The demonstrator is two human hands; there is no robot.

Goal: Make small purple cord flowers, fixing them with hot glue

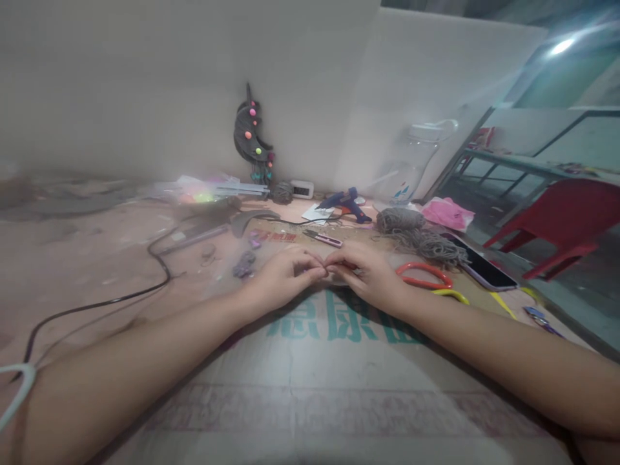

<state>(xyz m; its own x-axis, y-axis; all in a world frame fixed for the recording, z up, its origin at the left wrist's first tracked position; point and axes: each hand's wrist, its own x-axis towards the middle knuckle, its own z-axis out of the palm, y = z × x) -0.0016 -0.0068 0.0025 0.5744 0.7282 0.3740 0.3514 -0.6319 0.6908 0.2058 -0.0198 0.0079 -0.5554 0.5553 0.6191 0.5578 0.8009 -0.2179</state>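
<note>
My left hand point(289, 272) and my right hand point(369, 271) meet over the cardboard sheet point(300, 368), thumbs and forefingers pinched together tip to tip. Whatever sits between those fingertips is too small or too hidden to make out. Just beyond them lies a small pair of thread snips point(323, 239). To the left of my left hand is a little purple-grey bundle point(243, 265). By my right wrist are the orange scissor handle point(426, 276) and a yellow handle point(451, 296), partly covered by my forearm.
Grey yarn point(401, 221), a phone point(489, 268) and pink cloth point(446, 213) lie at the right. Behind are a blue glue gun point(346, 203), a clear bottle point(411, 171) and a decorated grey crescent point(248, 132) against the wall. A black cord point(121, 298) crosses the left side.
</note>
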